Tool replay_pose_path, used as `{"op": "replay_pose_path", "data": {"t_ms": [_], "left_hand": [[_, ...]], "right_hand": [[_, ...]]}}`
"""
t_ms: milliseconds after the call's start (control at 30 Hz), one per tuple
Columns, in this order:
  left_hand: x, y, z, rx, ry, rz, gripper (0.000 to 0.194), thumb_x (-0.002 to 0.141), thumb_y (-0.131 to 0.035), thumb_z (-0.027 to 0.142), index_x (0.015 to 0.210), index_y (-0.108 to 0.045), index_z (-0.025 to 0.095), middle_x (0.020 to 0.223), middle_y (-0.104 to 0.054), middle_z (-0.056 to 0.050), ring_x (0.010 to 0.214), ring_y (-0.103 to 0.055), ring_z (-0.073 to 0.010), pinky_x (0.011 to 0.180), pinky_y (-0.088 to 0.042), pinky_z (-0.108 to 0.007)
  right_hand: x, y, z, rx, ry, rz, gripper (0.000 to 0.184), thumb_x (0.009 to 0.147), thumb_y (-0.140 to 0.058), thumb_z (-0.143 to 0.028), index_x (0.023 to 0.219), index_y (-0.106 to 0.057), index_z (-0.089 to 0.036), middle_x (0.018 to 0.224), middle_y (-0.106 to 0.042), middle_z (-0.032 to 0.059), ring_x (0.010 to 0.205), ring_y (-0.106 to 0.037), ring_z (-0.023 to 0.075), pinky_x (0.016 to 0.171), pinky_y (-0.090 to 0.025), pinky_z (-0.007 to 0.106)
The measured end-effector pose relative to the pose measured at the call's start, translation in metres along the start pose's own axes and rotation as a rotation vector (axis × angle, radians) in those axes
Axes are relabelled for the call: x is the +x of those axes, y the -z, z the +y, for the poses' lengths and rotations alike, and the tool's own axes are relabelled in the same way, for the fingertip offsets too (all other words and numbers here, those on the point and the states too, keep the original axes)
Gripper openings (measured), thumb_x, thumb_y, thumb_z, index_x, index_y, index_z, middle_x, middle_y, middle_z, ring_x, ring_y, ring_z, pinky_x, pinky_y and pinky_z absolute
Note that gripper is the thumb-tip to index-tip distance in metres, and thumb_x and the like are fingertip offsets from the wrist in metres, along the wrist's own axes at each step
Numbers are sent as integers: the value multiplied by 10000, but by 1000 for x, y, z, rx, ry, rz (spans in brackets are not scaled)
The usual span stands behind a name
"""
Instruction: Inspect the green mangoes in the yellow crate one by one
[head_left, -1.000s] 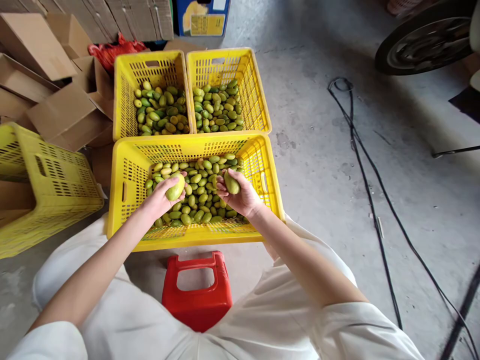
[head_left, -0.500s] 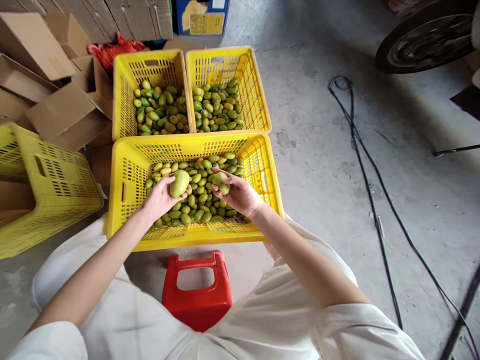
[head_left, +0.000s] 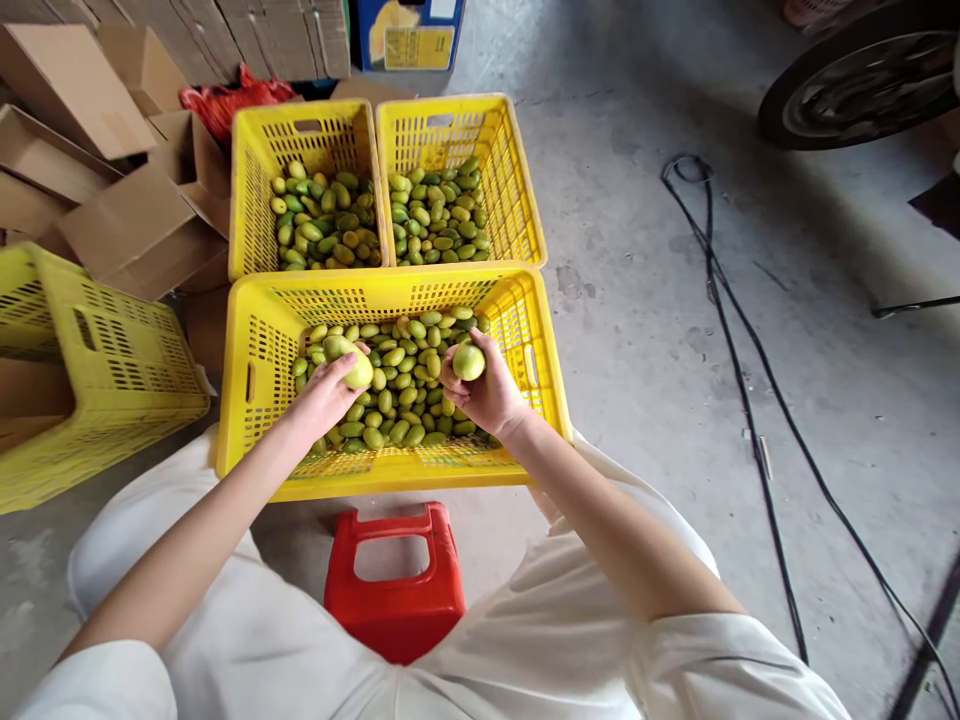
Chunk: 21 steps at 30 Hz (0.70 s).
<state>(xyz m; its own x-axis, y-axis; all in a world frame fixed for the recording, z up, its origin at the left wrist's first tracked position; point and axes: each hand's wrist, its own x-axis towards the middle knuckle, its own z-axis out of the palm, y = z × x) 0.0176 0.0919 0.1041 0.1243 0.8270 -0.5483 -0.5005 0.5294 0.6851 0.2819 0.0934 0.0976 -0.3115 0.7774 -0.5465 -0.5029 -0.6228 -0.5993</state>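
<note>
My left hand [head_left: 324, 400] is closed around a pale green mango [head_left: 360, 372], held above the left part of the front yellow crate [head_left: 375, 487]. To its right, my right hand [head_left: 495, 388] grips another green mango [head_left: 469, 362], whose rounded end faces up. Below both hands lies a layer of loose green mangoes [head_left: 405, 400] inside the crate. The front crate sits close to my knees, and a red plastic stool [head_left: 390, 610] shows between my legs.
Behind stand two more yellow crates [head_left: 531, 200] with mangoes. At left are a tilted yellow crate [head_left: 135, 370], open cardboard boxes [head_left: 127, 220] and a red plastic bag [head_left: 236, 105]. A black cable [head_left: 739, 370] crosses the floor at right, near a wheel [head_left: 847, 95].
My right hand has moved right and turned with its mango, so the fruit's end shows. My left hand has rolled over its mango, covering more of it. The hands are farther apart.
</note>
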Motion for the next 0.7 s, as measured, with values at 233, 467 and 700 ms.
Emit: {"op": "replay_pose_path", "data": {"t_ms": [233, 467, 700], "left_hand": [[-6, -7, 5, 41, 68, 38, 263, 795, -939, 244, 1010, -793, 203, 1094, -850, -73, 989, -819, -202, 874, -673, -287], [-7, -9, 7, 30, 107, 35, 325, 822, -993, 282, 1028, -758, 191, 899, -761, -22, 721, -710, -135, 602, -567, -210], [-5, -15, 13, -119, 141, 138, 200, 1032, -726, 344, 1151, -769, 189, 1046, -854, -95, 865, -814, -204, 790, -693, -301]], "right_hand": [[0, -1, 1, 130, 1, 46, 411, 778, -981, -309, 884, -585, -269, 940, -756, 22, 759, -627, 168, 615, -551, 268], [-2, -5, -2, 113, -8, 17, 293, 865, -944, -382, 929, -692, -246, 814, -673, -13, 694, -591, 147, 614, -531, 263], [-7, -14, -5, 158, -46, -46, 352, 764, -826, -234, 1108, -754, -234, 1004, -790, 48, 895, -742, 225, 763, -668, 343]]}}
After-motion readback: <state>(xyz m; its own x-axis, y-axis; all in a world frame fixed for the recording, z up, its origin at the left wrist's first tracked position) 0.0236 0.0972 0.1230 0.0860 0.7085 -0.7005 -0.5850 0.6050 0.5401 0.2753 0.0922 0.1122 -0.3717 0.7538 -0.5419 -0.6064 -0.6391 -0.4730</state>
